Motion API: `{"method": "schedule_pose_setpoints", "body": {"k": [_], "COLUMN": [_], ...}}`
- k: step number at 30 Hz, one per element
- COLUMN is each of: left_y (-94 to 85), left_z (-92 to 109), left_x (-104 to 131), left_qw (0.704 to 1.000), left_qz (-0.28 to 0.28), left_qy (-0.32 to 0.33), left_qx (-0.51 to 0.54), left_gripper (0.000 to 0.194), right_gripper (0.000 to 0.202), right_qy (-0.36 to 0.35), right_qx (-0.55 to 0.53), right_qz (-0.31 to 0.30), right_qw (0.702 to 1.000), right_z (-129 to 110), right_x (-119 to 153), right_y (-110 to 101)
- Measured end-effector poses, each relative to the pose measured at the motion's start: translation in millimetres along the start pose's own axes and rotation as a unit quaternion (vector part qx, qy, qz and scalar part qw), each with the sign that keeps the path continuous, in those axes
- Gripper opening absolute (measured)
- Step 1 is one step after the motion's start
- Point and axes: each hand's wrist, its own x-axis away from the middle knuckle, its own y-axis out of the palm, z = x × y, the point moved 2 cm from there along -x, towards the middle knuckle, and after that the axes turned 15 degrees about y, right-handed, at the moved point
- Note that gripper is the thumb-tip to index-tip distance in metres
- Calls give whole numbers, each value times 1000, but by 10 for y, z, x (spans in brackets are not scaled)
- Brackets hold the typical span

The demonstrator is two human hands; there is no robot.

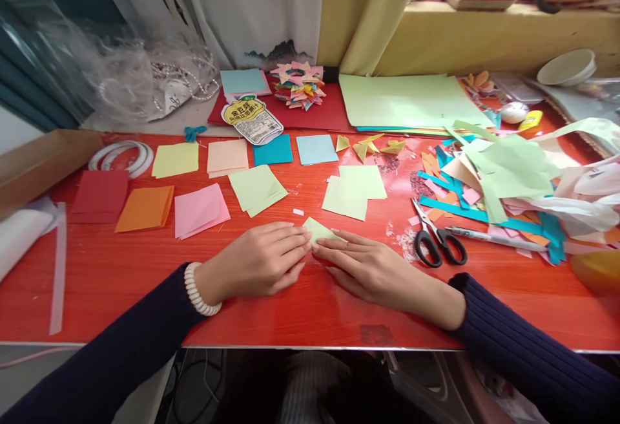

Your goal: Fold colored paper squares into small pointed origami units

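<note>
On red table (290, 324): left grip (266, 259), right grip (365, 265), both unclosed, touching one green paper (317, 228)

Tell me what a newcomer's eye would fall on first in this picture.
Probably the bright red tabletop, with the left hand and right hand at a small folded-looking green paper near its front middle. Next, the heap of coloured paper scraps on the right, with black-handled scissors at its near left. Then the spiky multicoloured paper piece at the back, left of the large green sheets.
</note>
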Motion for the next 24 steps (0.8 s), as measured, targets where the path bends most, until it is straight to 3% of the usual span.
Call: {"method": "schedule_pose_setpoints", "body": {"k": [10, 18, 21, 24], "left_y": [-31, -93, -87, -57], "left_z": [-41, -115, -105, -41], "left_x": [168, 325, 303, 182], "left_qw": [993, 987, 993, 998], "left_qz": [-58, -5, 24, 44], "left_qy": [-17, -23, -18, -32], "left_qx": [106, 158, 118, 31], "left_gripper": [28, 18, 17, 17], "right_gripper": [31, 20, 15, 19], "right_qy": [-10, 27, 46, 48], "right_qx": [-9, -7, 0, 3], "right_qz": [35, 91, 104, 72], "right_qw": [999, 995, 994, 996], "right_z": [67, 187, 271, 263], "right_x": [27, 73, 78, 57], "right_y": [-114, -237, -278, -263]}}
